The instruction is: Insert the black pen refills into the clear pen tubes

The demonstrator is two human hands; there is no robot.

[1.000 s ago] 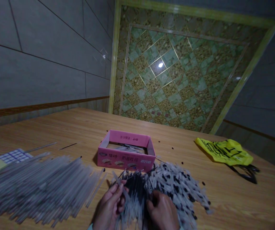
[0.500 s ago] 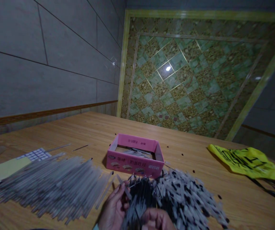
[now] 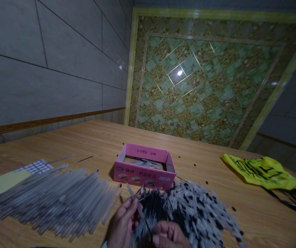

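Wood table (image 3: 98, 137), lower frame: left hand (image 3: 124, 218) pinched on clear tube (image 3: 130, 192), right hand (image 3: 170, 234) pinched on dark strip (image 3: 147, 225), presumably for alignment.

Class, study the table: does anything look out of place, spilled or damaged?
Several black bits lie loose on the table, outside the pile of short pieces, as if strayed from it. One thin dark stick lies alone beyond the long pale tubes, which looks odd too. No damage is visible.
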